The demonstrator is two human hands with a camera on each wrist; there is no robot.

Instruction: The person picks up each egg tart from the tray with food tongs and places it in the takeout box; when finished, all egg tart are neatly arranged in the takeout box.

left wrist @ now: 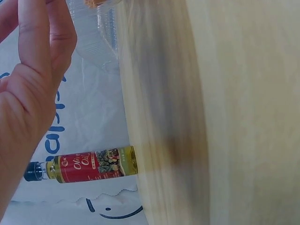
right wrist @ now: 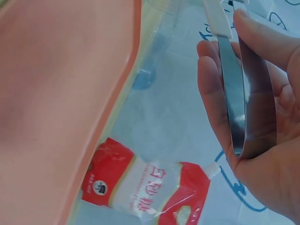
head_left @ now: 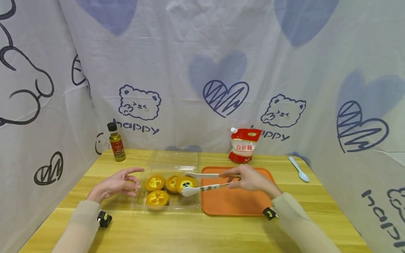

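My right hand (head_left: 251,177) holds metal tongs (right wrist: 234,103) with white tips, its fingers and thumb curled round the metal arms. The tips reach over a clear plastic box (head_left: 171,207) and lie on either side of a tart with dark berries (head_left: 191,183). Whether they touch that tart I cannot tell. Several other egg tarts (head_left: 157,199), marked with a cross-like pattern, sit in the box's left half. Just left of the box, my left hand (head_left: 118,184) hovers with loosely bent fingers and holds nothing; the left wrist view shows only part of it.
An orange tray (head_left: 234,207) lies right of the box, beneath my right hand. Behind the tray stands a red-and-white sugar pouch (head_left: 243,146). An olive oil bottle (head_left: 117,146) is at the back left, and a light blue spoon (head_left: 299,169) lies at the right.
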